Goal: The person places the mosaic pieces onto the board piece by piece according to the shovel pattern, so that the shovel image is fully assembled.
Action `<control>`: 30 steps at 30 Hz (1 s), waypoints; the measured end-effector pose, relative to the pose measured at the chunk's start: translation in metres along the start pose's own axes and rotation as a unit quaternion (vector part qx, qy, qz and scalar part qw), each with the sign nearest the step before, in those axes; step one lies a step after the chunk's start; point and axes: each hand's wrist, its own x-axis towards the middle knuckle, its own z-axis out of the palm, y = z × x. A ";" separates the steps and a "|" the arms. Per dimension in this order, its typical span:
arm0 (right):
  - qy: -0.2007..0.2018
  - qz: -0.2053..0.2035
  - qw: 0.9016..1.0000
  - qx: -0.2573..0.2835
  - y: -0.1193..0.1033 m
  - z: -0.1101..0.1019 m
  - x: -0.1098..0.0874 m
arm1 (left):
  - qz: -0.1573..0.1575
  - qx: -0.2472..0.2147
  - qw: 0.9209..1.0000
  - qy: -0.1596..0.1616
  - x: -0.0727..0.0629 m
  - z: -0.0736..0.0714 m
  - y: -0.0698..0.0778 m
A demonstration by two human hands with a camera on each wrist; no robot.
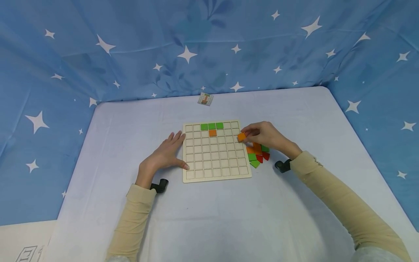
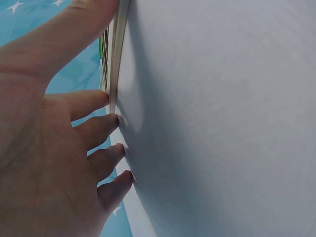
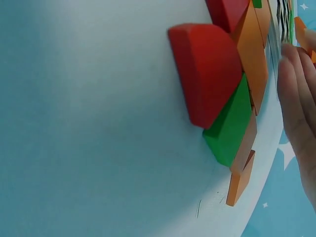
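A pale wooden grid board (image 1: 216,156) lies on the table, with three green square tiles (image 1: 212,126) in its top row and one orange square tile (image 1: 212,133) below the middle one. At the board's left edge rests my left hand (image 1: 167,153), fingers spread and thumb on the lower corner; the left wrist view shows the fingertips along the board's side. My right hand (image 1: 266,135) pinches an orange square tile (image 1: 241,137) over the board's right edge, while its other fingers (image 3: 296,84) extend near the tile pile.
Beside the board's right edge lies a pile of orange, green and red pieces (image 1: 257,148), including a rounded red piece (image 3: 210,74). A small pattern card (image 1: 205,99) sits near the table's back edge. Blue star-printed cloth (image 1: 209,47) hangs behind the white table (image 1: 209,218).
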 end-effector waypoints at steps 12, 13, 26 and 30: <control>0.009 0.000 1.000 -0.017 -0.006 0.007 0.006 | 0.000 0.001 1.000 0.000 0.001 0.000 -0.002; 0.010 -0.002 1.000 -0.017 -0.007 0.007 0.007 | 0.000 0.001 1.000 0.000 0.001 0.001 -0.002; -0.002 -0.002 1.000 -0.003 -0.016 0.015 0.015 | 0.000 -0.004 1.000 -0.001 0.001 0.000 -0.001; -0.006 -0.006 1.000 0.001 -0.018 0.018 0.018 | -0.001 -0.006 1.000 0.000 0.001 0.000 -0.001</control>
